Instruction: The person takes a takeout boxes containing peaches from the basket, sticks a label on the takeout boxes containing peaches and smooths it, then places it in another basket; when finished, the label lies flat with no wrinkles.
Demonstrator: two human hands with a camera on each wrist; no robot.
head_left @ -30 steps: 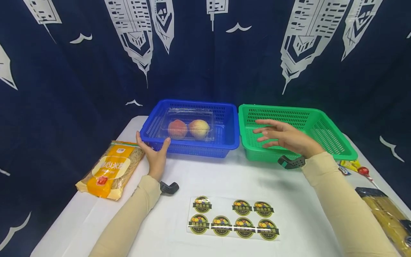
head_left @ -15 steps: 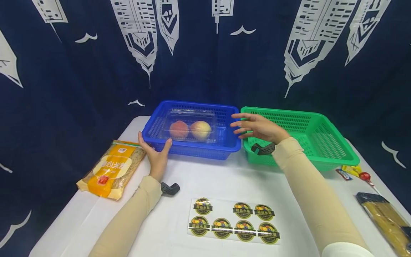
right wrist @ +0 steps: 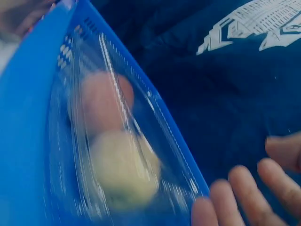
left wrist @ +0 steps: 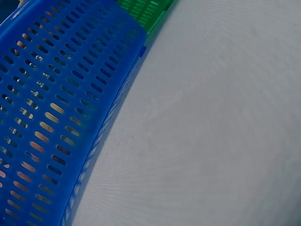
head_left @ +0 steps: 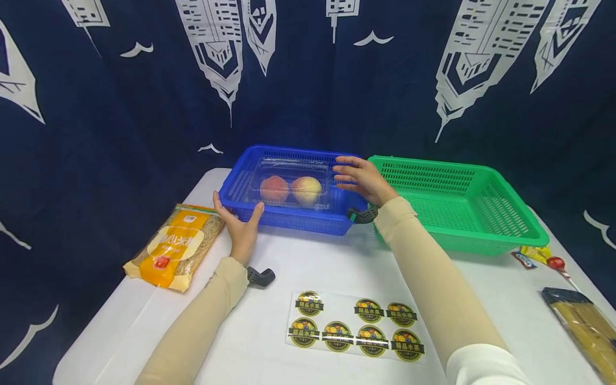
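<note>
Near the table's [head_left: 284,262] far edge, the spread left hand [head_left: 242,231] is touching the blue basket [head_left: 303,220]; the relaxed right hand [head_left: 364,178] is hovering nearby.

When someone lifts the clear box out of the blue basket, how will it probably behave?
The box looks like thin clear plastic, so it would probably flex if squeezed. Its shiny surface may be slippery. The round peaches inside might roll if it tilts.
</note>
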